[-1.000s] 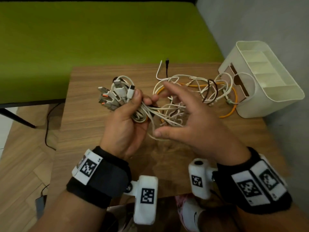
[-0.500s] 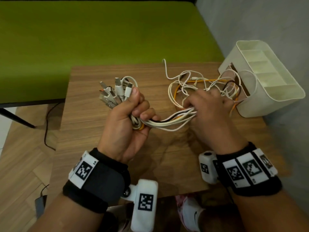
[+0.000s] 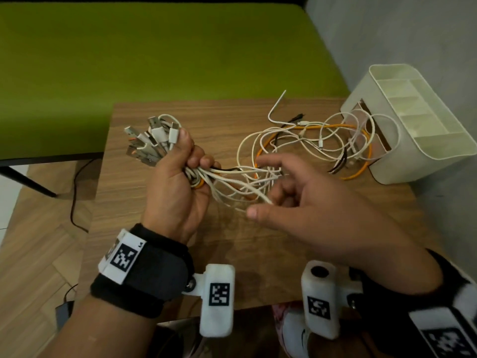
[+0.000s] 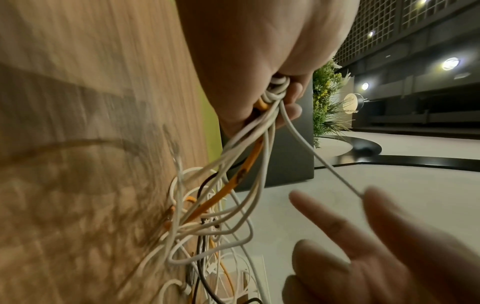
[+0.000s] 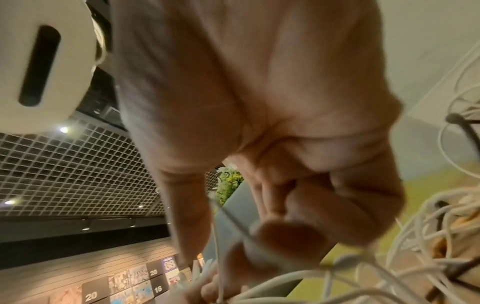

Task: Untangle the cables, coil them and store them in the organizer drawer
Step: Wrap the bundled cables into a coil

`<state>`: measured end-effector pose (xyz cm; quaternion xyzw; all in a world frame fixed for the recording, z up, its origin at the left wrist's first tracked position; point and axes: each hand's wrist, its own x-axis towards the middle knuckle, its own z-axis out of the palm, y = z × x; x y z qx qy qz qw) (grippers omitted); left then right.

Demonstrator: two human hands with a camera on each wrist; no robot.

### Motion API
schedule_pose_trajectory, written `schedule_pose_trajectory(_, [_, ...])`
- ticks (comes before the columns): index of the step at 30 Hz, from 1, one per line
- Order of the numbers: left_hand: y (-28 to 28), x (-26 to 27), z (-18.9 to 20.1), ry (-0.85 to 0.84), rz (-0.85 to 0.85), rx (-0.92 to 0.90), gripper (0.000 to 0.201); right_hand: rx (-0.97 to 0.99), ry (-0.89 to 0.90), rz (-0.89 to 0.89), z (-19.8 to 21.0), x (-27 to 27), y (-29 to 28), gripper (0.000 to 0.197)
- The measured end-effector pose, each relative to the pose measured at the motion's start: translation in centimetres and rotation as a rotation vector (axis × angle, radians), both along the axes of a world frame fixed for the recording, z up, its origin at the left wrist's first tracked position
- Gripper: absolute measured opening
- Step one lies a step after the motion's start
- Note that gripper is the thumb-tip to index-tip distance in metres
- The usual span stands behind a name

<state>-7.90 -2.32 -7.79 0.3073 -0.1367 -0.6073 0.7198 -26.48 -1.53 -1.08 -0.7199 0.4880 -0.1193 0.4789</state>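
My left hand [image 3: 180, 182] grips a bundle of white cables, and their USB plugs [image 3: 152, 143] fan out above the fist. From the fist the strands run right into a loose tangle [image 3: 309, 140] of white, black and orange cable [image 3: 361, 166] lying on the wooden table [image 3: 154, 228]. My right hand [image 3: 260, 187] hovers among the strands with index and thumb stretched out and the other fingers loosely bent. One white strand [image 4: 324, 164] reaches one of its fingers [image 4: 376, 205]. The cream organizer [image 3: 413, 125] stands at the table's right edge, with cable loops draped against its drawer side.
A green padded surface [image 3: 154, 60] lies beyond the table's far edge. A grey wall [image 3: 413, 34] runs close behind the organizer on the right. A dark cord [image 3: 74, 197] trails over the wooden floor to the left of the table.
Half a second ago my right hand was closed round the strands near the organizer. It has let go, come back toward my left fist, and its fingers have spread. The left hand keeps its grip.
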Motion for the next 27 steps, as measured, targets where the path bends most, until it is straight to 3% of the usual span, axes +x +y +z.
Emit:
schedule_pose_trajectory(3, [0.0,0.5,0.1,-0.002,0.011,-0.007,0.027,-0.153,0.0,-0.076,0.8,-0.6,-0.2,0.063])
schedule_pose_trajectory(5, [0.0,0.4,0.2,0.001,0.009,-0.012,0.027,-0.18,-0.174,-0.199,1.1,-0.7,-0.3,0.05])
schedule_pose_trajectory(7, [0.0,-0.1,0.3,-0.01,-0.002,-0.018,0.025,-0.057,-0.383,-0.25,0.9,0.0,-0.2,0.032])
schedule_pose_trajectory(9, [0.3,-0.7,0.4,-0.015,-0.018,-0.024,0.023,0.135,-0.458,-0.204,0.0,1.5,0.2,0.029])
schedule_pose_trajectory(12, [0.7,-1.5,0.5,0.002,-0.061,0.002,0.026,0.304,-0.452,-0.144,-2.4,3.3,0.6,0.047])
schedule_pose_trajectory(15, [1.0,-1.8,0.7,0.036,-0.103,-0.017,0.028,0.384,-0.467,-0.209,-3.3,3.5,0.2,0.059])
schedule_pose_trajectory(19, [1.3,-1.5,1.1,0.042,-0.216,-0.136,0.022,0.128,-0.28,-0.163,-3.3,2.9,-0.1,0.033])
schedule_pose_trajectory(21, [1.5,-1.2,1.3,0.036,-0.269,-0.191,0.017,0.106,-0.256,-0.137,-3.7,2.8,-0.2,0.037])
schedule_pose_trajectory(24, [1.8,-1.5,1.5,0.075,-0.306,-0.18,0.017,0.273,-0.548,-0.236,-4.5,2.7,-0.6,0.059])
schedule_pose_trajectory(27, [1.7,-2.5,1.6,0.149,-0.321,-0.132,0.02,0.394,-0.897,-0.334,-4.0,2.4,-1.2,0.06])
